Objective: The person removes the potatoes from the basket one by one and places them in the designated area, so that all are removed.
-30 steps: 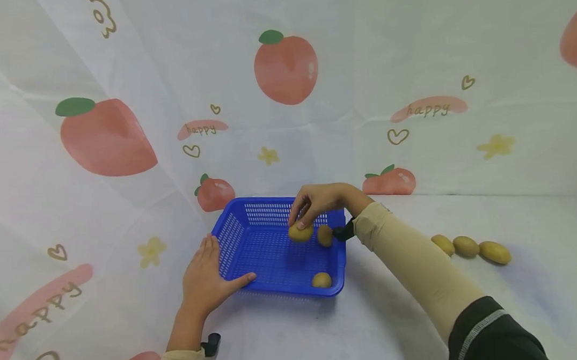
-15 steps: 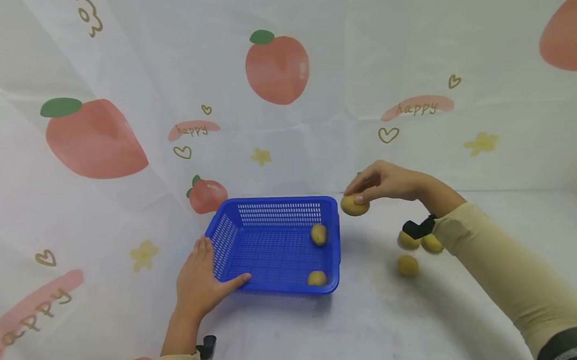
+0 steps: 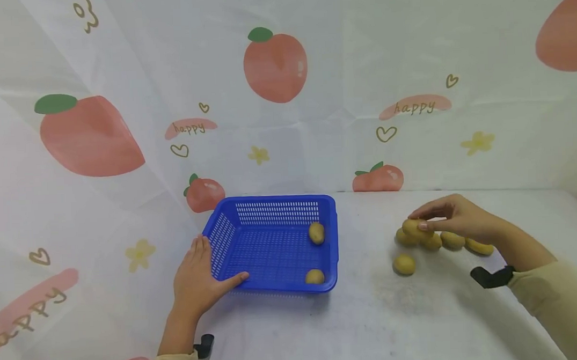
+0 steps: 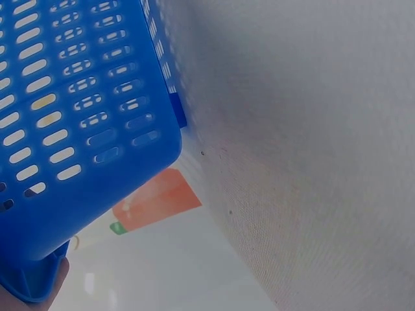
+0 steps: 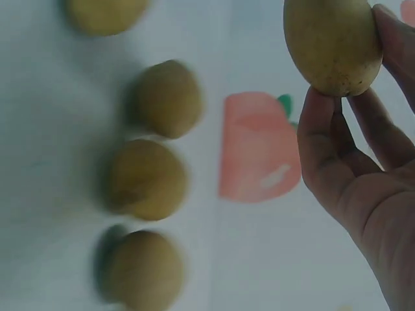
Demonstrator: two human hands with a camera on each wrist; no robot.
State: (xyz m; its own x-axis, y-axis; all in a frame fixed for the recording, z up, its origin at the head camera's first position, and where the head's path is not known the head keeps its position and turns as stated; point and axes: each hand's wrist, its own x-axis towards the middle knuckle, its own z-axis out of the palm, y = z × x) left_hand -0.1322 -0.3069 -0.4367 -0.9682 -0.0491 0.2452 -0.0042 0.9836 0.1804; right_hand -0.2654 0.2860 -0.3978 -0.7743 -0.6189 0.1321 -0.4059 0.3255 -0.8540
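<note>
My right hand (image 3: 457, 218) pinches a potato (image 3: 413, 227) between thumb and fingertips, above several other potatoes on the table's right side. In the right wrist view the held potato (image 5: 334, 45) is clear of the blurred potatoes (image 5: 167, 98) behind it. My left hand (image 3: 196, 278) rests at the left end of a blue plastic basket (image 3: 269, 284). Its fingers lie straight along the left rim, and the thumb reaches over the front rim. Inside the basket, one potato (image 3: 316, 233) lies by the right wall and another potato (image 3: 315, 276) in the front right corner.
Right of the basket, one potato (image 3: 404, 264) lies in front of a row of potatoes (image 3: 452, 240). A white cloth (image 3: 324, 334) covers the table. Behind it hangs a white backdrop (image 3: 335, 135) with peach prints.
My right hand has carried the potato from over the basket, rightward past its rim, and down toward the potatoes on the table. The left hand keeps its place at the basket.
</note>
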